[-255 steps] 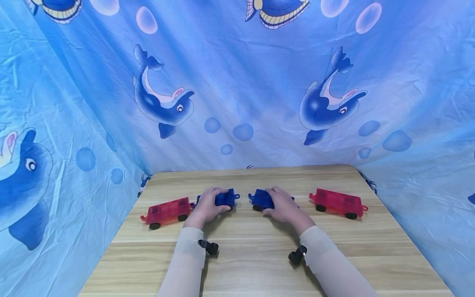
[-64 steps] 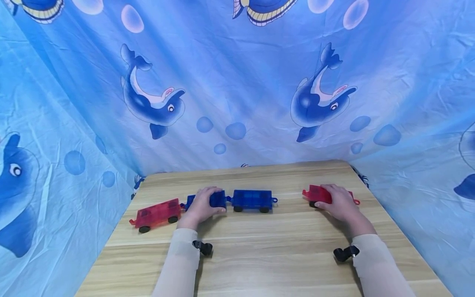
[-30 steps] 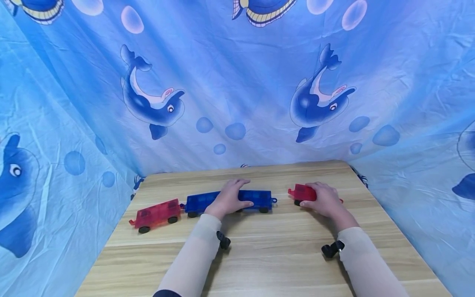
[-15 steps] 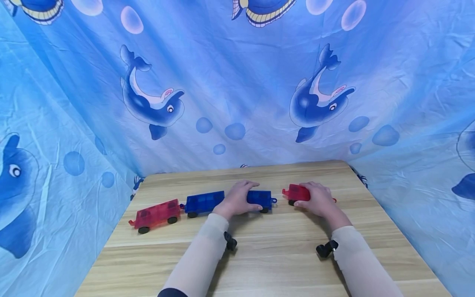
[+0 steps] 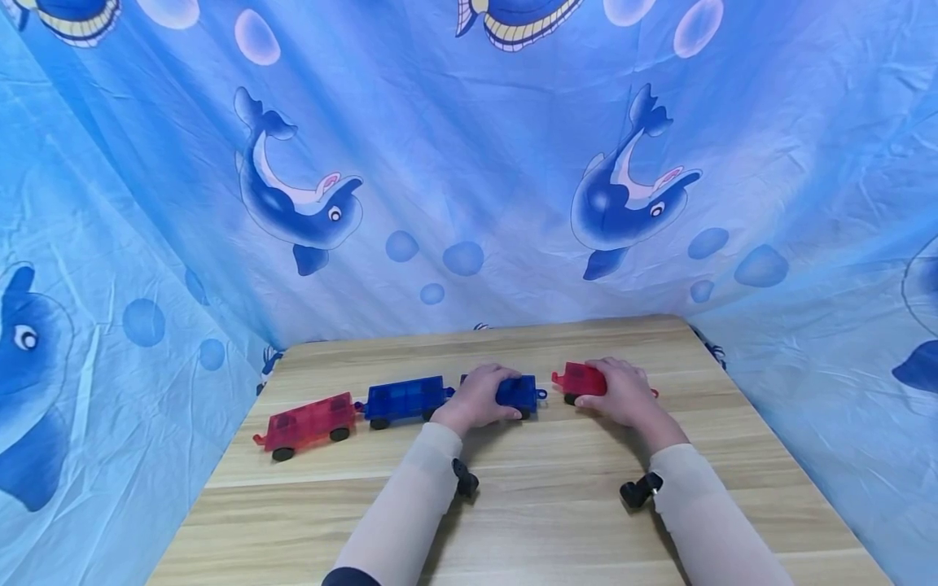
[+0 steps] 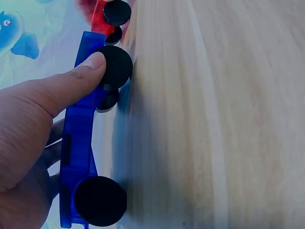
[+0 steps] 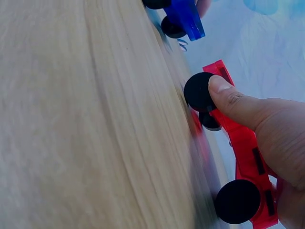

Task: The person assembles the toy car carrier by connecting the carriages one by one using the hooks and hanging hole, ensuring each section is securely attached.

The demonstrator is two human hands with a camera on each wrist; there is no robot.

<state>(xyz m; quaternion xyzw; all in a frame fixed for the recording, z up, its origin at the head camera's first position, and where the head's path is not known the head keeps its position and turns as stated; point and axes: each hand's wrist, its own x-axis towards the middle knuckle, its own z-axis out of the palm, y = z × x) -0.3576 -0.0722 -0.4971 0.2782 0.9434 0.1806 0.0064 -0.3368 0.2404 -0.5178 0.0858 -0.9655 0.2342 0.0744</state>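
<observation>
My left hand (image 5: 479, 397) grips the right one of two blue toy train wagons (image 5: 519, 392). In the left wrist view its thumb lies along the wagon's side (image 6: 78, 114), with the tip at a black wheel (image 6: 116, 67). My right hand (image 5: 623, 395) holds a red wagon (image 5: 585, 379) from above; its thumb tip touches a wheel (image 7: 198, 90) in the right wrist view. A small gap separates this wagon's hook from the blue wagon's end ring (image 5: 541, 394). Further left, the other blue wagon (image 5: 403, 399) meets the held blue one at one end and another red wagon (image 5: 311, 422) at the other.
All the wagons stand on a wooden table (image 5: 542, 513), in a row across its far half. Behind and beside it hangs a blue curtain (image 5: 454, 163) printed with dolphins.
The right hand let go of the right blue wagon, now joined to the left one, and brought the red wagon leftward. My left hand shifted from the left blue wagon to the right one.
</observation>
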